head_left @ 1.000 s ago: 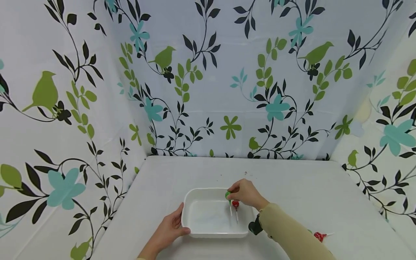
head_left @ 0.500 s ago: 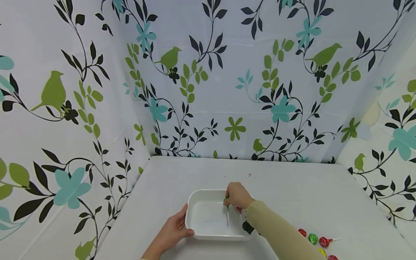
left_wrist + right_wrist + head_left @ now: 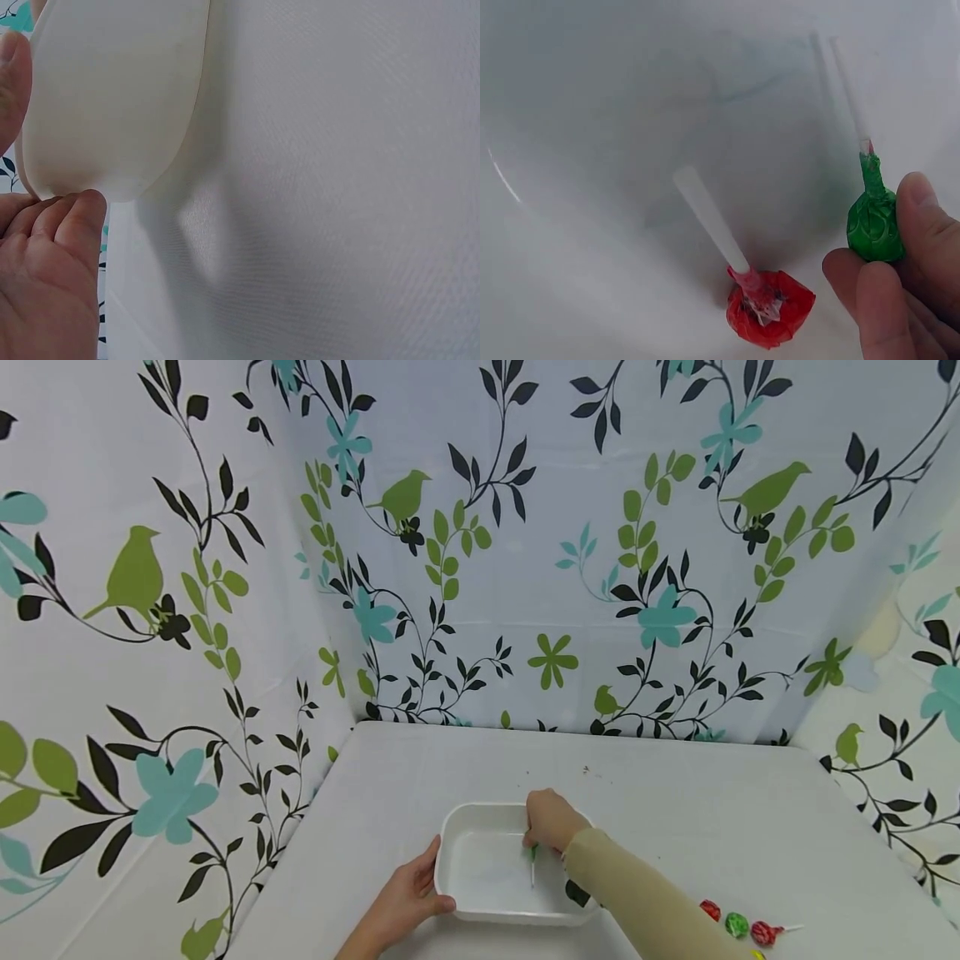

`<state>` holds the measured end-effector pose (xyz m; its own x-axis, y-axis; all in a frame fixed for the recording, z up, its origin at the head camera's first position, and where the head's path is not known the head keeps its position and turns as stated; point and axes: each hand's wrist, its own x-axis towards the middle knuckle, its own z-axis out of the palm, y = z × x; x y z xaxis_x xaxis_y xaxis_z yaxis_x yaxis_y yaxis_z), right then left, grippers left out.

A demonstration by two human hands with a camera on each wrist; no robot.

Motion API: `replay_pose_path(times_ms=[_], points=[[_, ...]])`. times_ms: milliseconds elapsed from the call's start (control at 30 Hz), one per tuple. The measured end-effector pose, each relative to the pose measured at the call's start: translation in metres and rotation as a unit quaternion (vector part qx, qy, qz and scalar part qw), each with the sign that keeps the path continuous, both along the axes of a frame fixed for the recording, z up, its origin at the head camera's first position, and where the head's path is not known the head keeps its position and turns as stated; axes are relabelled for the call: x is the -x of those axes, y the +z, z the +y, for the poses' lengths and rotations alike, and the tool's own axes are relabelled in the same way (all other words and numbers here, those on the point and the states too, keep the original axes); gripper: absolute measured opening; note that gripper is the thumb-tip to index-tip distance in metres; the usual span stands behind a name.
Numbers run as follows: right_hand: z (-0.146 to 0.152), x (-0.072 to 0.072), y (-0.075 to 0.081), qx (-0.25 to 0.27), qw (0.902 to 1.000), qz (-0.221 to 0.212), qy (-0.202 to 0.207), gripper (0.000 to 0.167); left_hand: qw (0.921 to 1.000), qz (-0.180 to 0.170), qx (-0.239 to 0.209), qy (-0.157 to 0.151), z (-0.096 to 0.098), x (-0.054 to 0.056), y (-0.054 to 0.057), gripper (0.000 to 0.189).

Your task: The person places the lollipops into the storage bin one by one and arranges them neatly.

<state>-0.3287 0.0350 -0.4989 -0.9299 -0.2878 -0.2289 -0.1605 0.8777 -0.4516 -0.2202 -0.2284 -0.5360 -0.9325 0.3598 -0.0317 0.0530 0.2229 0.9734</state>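
Note:
A white rectangular tray stands on the table. My left hand holds its left end, thumb over the near rim and fingertips against the outer wall, as the left wrist view shows. My right hand is inside the tray's right part. Between thumb and fingers it pinches the wrapped head of a green lollipop, whose white stick points away from the hand. A red lollipop lies on the tray floor beside it; in the head view the right hand and sleeve hide this one.
Right of the tray, a red lollipop, a green lollipop and another red lollipop lie on the white table. A yellow one is cut off by the frame's bottom. A patterned curtain encloses the table.
My right hand has lowered the green lollipop into the tray, next to the red one. The left hand keeps its hold on the tray. The head view has shifted slightly left.

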Motion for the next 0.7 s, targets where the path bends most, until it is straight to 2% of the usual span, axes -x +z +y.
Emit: replay_pose_path(times_ms=[167,400,700], points=[[-0.0019,-0.0036,-0.0001,-0.010,0.9999,-0.008,-0.008,0.024,1.0000,0.000,0.005,0.003,0.0015,0.0013,0.0000,0.103],[-0.0050,-0.0070,0.0006,-0.038,0.9991,0.012,-0.015,0.021,1.0000,0.007,-0.003,-0.005,0.0005,0.0008,-0.0014,0.103],[-0.0052,-0.0090,0.0048,-0.036,0.9992,0.006,-0.015,0.021,0.9998,0.001,-0.017,-0.008,0.0003,0.0001,0.0009,0.101]])
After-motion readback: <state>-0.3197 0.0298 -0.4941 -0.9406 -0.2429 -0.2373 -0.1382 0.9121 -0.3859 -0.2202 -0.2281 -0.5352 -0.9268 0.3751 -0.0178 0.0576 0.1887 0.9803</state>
